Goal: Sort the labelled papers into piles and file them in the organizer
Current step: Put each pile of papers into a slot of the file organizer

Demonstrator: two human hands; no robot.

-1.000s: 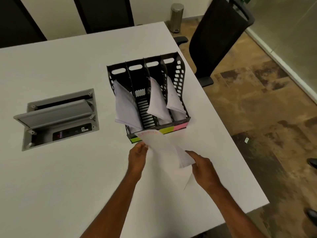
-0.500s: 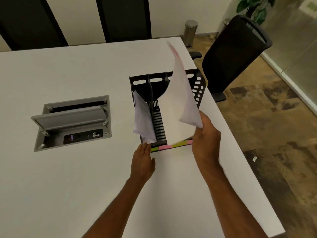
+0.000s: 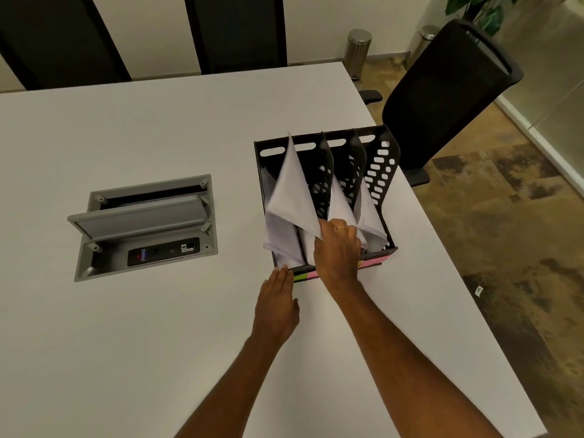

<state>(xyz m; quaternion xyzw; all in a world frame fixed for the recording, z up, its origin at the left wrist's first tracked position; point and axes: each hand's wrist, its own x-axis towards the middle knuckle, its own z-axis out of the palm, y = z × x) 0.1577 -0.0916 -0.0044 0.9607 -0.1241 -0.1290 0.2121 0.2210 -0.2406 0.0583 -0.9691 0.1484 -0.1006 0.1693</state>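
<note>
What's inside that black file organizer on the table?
White papers stand in the black organizer, leaning in its slots. The right hand pinches one sheet over the left slots. That sheet and the hand hide the slot bottoms, so nothing shows there.

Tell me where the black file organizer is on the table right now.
In the head view, the organizer stands at the table's right edge, in front of the black chair and right of the grey power box, with both hands at its near end.
</note>
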